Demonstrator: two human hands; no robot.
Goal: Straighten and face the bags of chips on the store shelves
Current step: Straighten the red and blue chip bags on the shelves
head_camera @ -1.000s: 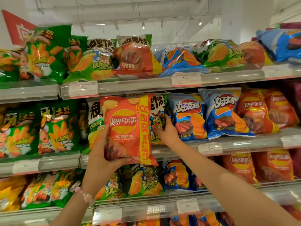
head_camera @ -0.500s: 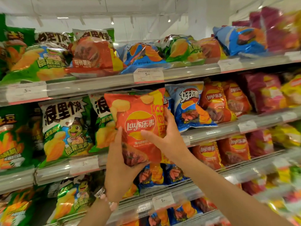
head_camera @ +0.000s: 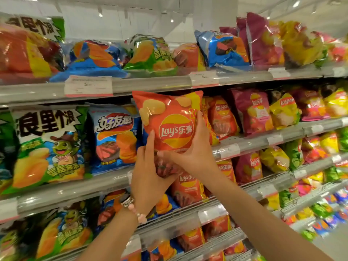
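Note:
An orange Lay's chip bag (head_camera: pixel 169 117) is held upright in front of the middle shelf (head_camera: pixel 263 139), label facing me. My left hand (head_camera: pixel 148 174) grips its lower left corner from below. Across its lower right side lies my right hand (head_camera: pixel 192 147), fingers wrapped over the front. Behind it on the shelf stand more orange Lay's bags (head_camera: pixel 221 115), partly hidden. A blue chip bag (head_camera: pixel 114 136) stands just left of the held bag.
A green and white chip bag (head_camera: pixel 49 144) stands far left. Maroon (head_camera: pixel 252 110) and yellow (head_camera: pixel 284 110) Lay's bags fill the shelf to the right. The top shelf (head_camera: pixel 150 85) carries slumped mixed bags. Lower shelves (head_camera: pixel 188 210) hold more bags. Price tags line the rails.
Both hands have carried the orange Lay's bag to the right along the middle shelf, past the blue bags toward the orange Lay's section. My right hand came off the shelf bags onto the held bag.

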